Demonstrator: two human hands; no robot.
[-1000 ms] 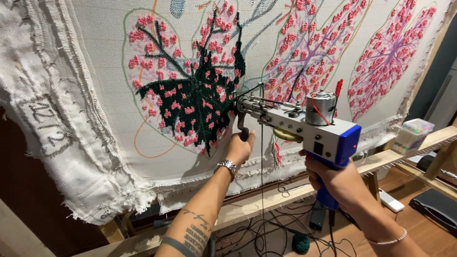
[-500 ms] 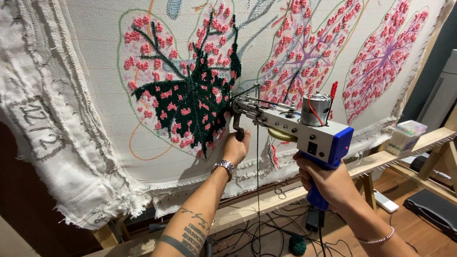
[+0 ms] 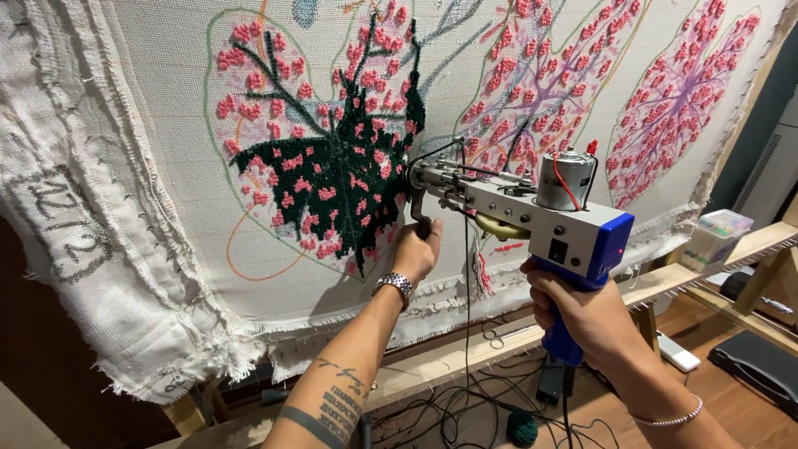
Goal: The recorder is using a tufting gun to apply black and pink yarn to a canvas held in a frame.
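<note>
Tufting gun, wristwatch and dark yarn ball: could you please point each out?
tufting gun (image 3: 532, 218), head view, grey metal body
wristwatch (image 3: 393, 285), head view, metal band on left wrist
dark yarn ball (image 3: 523, 429), head view, its top

White cloth (image 3: 166, 166): dark green leaf (image 3: 332, 179) dotted pink; purple-veined pink leaves (image 3: 673, 100). Tufting gun (image 3: 532, 212): grey body, blue handle.
</note>
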